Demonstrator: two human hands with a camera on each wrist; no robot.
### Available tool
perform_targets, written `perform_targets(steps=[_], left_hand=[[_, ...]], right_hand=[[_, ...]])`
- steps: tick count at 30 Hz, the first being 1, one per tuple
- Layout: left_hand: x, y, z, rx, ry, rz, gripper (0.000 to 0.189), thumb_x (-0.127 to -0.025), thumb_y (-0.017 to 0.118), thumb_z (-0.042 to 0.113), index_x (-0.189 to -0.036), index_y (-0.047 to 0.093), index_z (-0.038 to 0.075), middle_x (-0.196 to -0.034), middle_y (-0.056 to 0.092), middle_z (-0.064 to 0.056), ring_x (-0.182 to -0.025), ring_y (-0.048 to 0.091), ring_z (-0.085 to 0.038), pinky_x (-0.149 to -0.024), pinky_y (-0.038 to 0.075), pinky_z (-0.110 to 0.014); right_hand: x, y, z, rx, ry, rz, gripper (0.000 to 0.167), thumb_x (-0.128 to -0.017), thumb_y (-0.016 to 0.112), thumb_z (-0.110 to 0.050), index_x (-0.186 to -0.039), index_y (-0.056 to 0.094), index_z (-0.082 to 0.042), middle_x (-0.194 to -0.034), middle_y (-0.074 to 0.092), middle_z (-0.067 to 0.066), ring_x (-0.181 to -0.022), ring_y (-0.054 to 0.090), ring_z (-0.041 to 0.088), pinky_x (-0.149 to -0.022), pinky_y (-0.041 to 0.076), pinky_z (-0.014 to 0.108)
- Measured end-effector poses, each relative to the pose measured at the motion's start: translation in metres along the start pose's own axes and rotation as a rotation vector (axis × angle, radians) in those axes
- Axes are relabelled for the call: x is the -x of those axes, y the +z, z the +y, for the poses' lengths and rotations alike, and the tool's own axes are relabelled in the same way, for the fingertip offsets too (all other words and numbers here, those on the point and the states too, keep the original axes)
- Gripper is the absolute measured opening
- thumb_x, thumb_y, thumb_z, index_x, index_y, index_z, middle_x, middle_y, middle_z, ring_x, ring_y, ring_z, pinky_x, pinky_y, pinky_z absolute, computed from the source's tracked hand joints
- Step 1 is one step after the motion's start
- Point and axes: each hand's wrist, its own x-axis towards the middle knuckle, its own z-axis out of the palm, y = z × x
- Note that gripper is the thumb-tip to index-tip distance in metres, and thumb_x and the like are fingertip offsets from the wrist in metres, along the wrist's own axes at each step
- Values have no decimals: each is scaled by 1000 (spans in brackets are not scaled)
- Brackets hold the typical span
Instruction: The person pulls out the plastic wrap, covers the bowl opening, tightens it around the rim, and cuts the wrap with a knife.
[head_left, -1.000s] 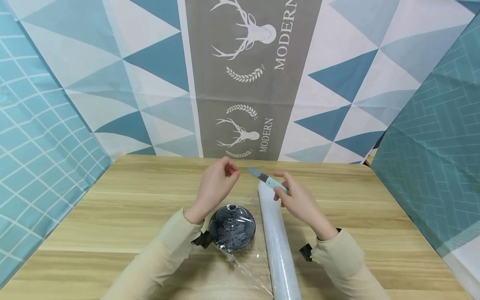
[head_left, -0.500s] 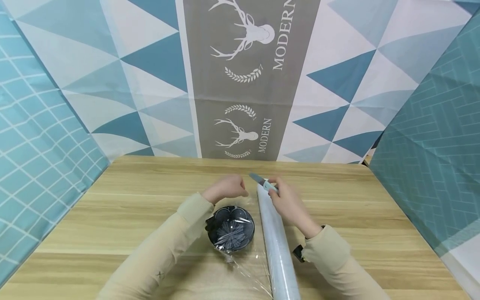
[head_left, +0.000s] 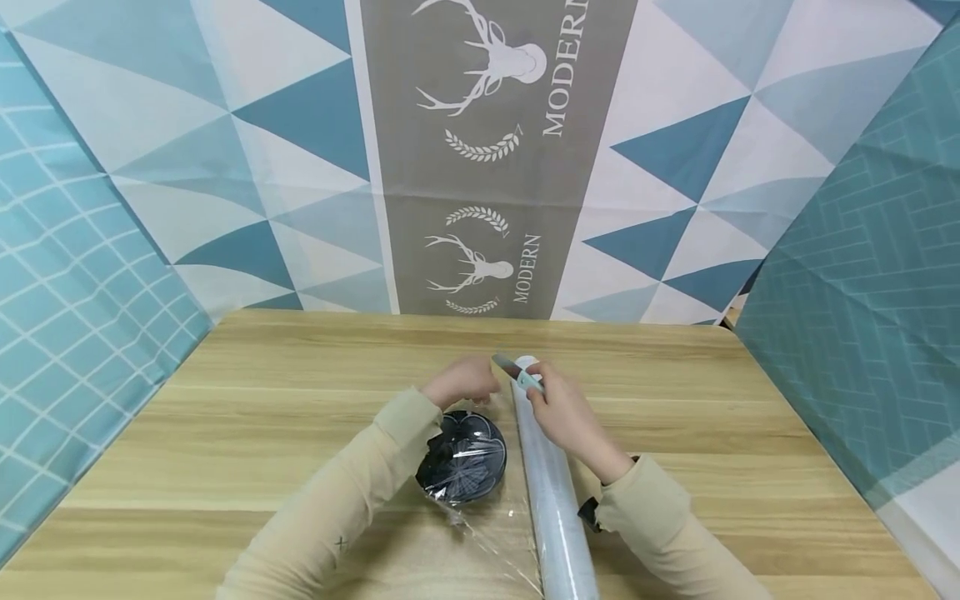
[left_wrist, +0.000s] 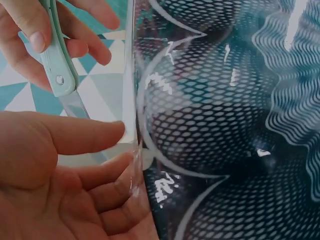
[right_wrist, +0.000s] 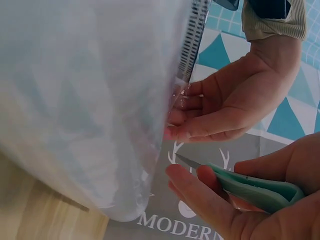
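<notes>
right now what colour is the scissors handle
Pale mint green scissors handle, clearest in the right wrist view.

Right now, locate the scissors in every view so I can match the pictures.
Head: scissors at table centre, in the right hand, over the film roll's far end.
Left wrist: top left.
Right wrist: bottom right.
Shared landmark: the film roll.

The only readable word is "MODERN", printed in white capitals on the grey banner (head_left: 487,158) that hangs at the centre of the backdrop. In the head view it shows twice, each time running upward beside a white stag's head: once near the top centre, cut off by the frame edge, and once lower, just above the worktop (head_left: 300,400). In the right wrist view it reads level along the bottom centre, its end hidden.
</notes>
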Motion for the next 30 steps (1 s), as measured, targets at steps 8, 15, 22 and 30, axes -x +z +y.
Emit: perform_targets(steps=[8,15,22,30], left_hand=[[-2,3,-3,-15,-40,100,29,-72,53,1,-46,46,13,-42,41,5,-40,38,-10,-43,29,-21],[-2,4,-5,-32,11,151,36,-73,57,7,-42,41,15,-40,38,6,-41,34,-11,-42,26,-22],[-2,4,-5,-56,56,139,42,-74,59,9,-39,38,16,-38,41,8,-38,34,-8,-40,24,-21],[-3,4,-5,-52,90,115,43,-76,56,7,-38,39,16,-39,44,7,-37,35,-7,-42,26,-20]], right_hand=[[1,6,1,29,7,-44,26,-87,52,-5,-112,53,3,-86,63,12,-62,54,13,-51,43,25],[3,8,-2,153,-37,-67,24,-86,54,-4,-109,57,3,-99,64,18,-73,58,20,-60,47,31],[-4,11,-8,246,-115,-72,22,-83,54,0,-104,59,4,-97,64,17,-75,59,23,-62,48,34],[-19,13,-11,307,-152,-97,23,-79,52,3,-100,61,4,-92,65,16,-77,61,26,-62,49,38]])
